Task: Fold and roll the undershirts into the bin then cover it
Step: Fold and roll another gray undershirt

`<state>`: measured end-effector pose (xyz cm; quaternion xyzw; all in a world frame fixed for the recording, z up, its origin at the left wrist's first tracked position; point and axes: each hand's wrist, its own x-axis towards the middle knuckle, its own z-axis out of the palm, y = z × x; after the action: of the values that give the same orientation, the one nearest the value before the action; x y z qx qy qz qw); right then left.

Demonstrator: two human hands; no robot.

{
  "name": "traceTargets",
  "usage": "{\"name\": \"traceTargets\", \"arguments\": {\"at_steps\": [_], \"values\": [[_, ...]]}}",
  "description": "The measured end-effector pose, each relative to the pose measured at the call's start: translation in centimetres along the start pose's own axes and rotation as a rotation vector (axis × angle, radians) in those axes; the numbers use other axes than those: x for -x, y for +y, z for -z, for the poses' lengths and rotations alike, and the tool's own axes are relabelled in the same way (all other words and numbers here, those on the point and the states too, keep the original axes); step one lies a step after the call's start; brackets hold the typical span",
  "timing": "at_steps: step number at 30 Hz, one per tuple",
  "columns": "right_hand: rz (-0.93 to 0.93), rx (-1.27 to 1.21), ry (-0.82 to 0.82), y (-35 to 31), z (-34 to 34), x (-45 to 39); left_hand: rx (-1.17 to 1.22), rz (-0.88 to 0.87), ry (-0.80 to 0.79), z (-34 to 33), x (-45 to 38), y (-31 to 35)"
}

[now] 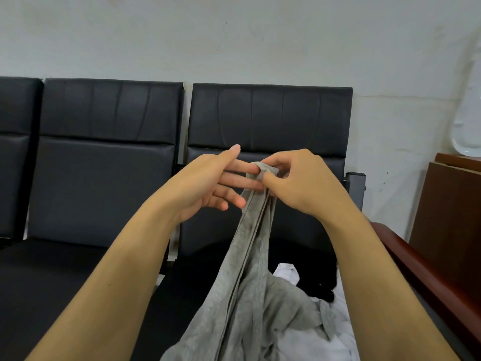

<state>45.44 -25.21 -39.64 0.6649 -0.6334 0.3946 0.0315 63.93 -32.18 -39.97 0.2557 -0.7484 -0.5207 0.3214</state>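
Right hand [299, 181] pinching grey undershirt [250, 282] straps; left hand [208, 183] released, fingers straight against straps. Shirt hanging below hands over white garment [312, 342]. Step, judged: straightening before fold. Next: lay flat.

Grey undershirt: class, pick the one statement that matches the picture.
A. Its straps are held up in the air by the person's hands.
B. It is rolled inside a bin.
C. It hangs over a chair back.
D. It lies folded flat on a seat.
A: the right hand pinches the gathered straps of the grey undershirt at the top, the left hand lies against them with straight fingers, and the cloth hangs down from there.
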Motion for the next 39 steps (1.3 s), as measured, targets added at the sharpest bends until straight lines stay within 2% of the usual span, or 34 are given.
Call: {"name": "traceTargets", "arguments": {"at_steps": [2,6,7,11,13,18,22,26,29,31,33,36,39], "values": [[-0.008,-0.072,0.006,-0.6,0.6,0.3,-0.033,-0.035,0.015,0.3,0.4,0.1],[-0.031,-0.272,-0.002,-1.9,1.9,1.4,-0.194,-0.073,0.152,1.0,1.0,-1.0],[-0.036,-0.320,-0.007,-2.2,2.2,1.6,-0.209,-0.054,0.146,1.2,1.2,-1.4],[-0.064,-0.458,-0.003,-3.2,3.5,2.3,-0.216,-0.002,-0.073,1.8,2.3,-2.5],[-0.081,-0.494,0.004,-3.6,4.0,2.5,-0.201,-0.021,-0.077,1.9,2.7,-2.5],[-0.102,-0.571,0.048,-4.5,4.9,3.2,-0.094,-0.084,0.001,1.7,3.6,-1.3],[-0.093,-0.667,0.158,-5.3,5.6,3.4,0.104,-0.185,0.164,2.1,4.5,1.0],[-0.060,-0.813,0.234,-6.6,6.3,3.6,0.068,-0.297,0.257,2.7,6.1,3.9],[-0.060,-0.945,0.242,-8.0,6.7,3.9,0.079,-0.310,0.279,2.9,7.4,5.6],[-0.072,-1.028,0.240,-8.9,6.9,4.2,0.098,-0.301,0.216,2.7,8.0,6.2],[-0.068,-1.088,0.238,-9.8,7.2,4.4,0.095,-0.273,0.089,2.6,8.5,6.4],[-0.042,-1.135,0.248,-10.9,7.6,4.7,-0.124,-0.210,-0.104,2.6,9.2,6.0],[-0.030,-1.135,0.274,-11.3,8.1,5.0,-0.338,-0.168,-0.139,2.2,9.6,5.6]]}}
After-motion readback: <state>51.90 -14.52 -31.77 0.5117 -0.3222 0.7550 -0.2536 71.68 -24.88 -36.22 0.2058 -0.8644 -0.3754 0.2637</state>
